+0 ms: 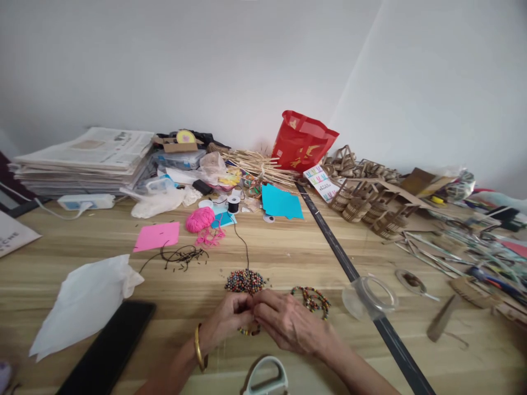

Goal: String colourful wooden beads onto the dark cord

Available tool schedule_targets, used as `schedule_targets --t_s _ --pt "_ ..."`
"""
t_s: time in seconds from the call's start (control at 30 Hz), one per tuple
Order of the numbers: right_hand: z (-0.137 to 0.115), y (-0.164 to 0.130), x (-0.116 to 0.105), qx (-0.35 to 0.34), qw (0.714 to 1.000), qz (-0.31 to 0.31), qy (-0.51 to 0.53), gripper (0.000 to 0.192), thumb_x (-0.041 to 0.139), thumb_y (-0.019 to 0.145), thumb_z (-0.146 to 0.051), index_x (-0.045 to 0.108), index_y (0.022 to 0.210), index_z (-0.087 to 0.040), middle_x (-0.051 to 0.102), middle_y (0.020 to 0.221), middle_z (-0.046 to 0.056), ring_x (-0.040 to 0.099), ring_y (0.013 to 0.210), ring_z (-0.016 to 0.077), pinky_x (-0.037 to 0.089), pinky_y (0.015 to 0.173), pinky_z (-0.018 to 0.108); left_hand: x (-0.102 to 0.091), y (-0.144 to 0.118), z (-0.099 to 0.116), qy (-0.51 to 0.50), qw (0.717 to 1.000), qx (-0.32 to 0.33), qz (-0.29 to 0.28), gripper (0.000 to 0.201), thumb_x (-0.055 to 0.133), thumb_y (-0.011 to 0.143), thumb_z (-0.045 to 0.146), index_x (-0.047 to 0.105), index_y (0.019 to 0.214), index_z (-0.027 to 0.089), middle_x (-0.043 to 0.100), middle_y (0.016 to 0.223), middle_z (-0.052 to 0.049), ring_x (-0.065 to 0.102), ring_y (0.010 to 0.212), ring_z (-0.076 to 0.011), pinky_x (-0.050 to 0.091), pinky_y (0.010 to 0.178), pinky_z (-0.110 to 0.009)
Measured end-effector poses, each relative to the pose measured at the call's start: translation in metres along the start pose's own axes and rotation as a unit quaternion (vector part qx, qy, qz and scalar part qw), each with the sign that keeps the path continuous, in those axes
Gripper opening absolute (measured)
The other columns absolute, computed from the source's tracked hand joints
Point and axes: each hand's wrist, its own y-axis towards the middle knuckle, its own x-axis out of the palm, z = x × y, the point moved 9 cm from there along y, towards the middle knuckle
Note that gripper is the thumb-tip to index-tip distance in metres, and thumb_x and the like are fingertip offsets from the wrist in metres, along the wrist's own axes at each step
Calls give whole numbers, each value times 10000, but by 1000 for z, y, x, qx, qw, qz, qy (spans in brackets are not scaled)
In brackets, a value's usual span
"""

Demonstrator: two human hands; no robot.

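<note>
My left hand (225,322) and my right hand (288,323) meet fingertip to fingertip low in the middle of the wooden table (288,258). Between them they pinch a short strand of coloured beads (248,331), which hangs in a small loop under the fingers. A gold bangle (198,348) circles my left wrist. Just beyond the fingertips lies a pile of loose multicoloured beads (245,281), with a black cord (244,244) running from it up to a small black spool (233,204). A finished beaded ring (312,299) rests to the right of my right hand.
A black phone (109,351) and a white plastic bag (84,302) lie at the left. A clear lid (369,298), a dark strip (349,269), pink yarn (200,219), pink and blue paper, newspapers (86,159), a red bag (302,141) and cardboard models (366,203) fill the rest. White-handled scissors (265,378) sit at the near edge.
</note>
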Motion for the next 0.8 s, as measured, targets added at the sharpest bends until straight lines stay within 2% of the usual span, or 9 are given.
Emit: schedule_targets --t_s 0.2,0.33,0.43,0.57,0.8 --pt "8 1 -2 53 998 25 37 151 382 965 -133 526 941 -171 565 879 65 543 738 168 442 640 254 -3 -3 -1 18 1000 -6 16 291 724 682 388 597 691 126 625 639 -24 565 602 -155 432 583 -256" --pt "18 -1 0 97 988 22 122 130 399 956 -136 507 902 -185 546 855 35 528 727 148 414 644 238 -5 -4 6 84 995 33 47 181 679 703 283 593 658 129 609 599 -7 546 559 -133 423 551 -232" --pt "28 -3 1 128 974 31 184 121 410 948 -124 497 894 -188 540 820 11 514 720 133 391 654 225 -6 -6 15 153 983 58 82 92 615 717 190 615 648 130 632 602 -17 563 560 -139 429 541 -226" --pt "41 -6 3 167 956 48 238 107 451 939 -157 511 856 -190 489 707 -36 456 644 107 342 598 199 -5 -10 28 241 957 104 121 111 573 715 131 656 641 133 675 625 -42 605 604 -164 454 583 -240" --pt "56 -5 23 199 907 70 364 167 492 923 -269 535 803 -162 467 670 -35 414 614 96 312 557 197 -4 -16 39 280 929 193 148 129 585 714 116 680 635 153 698 667 -57 642 638 -171 479 623 -243"
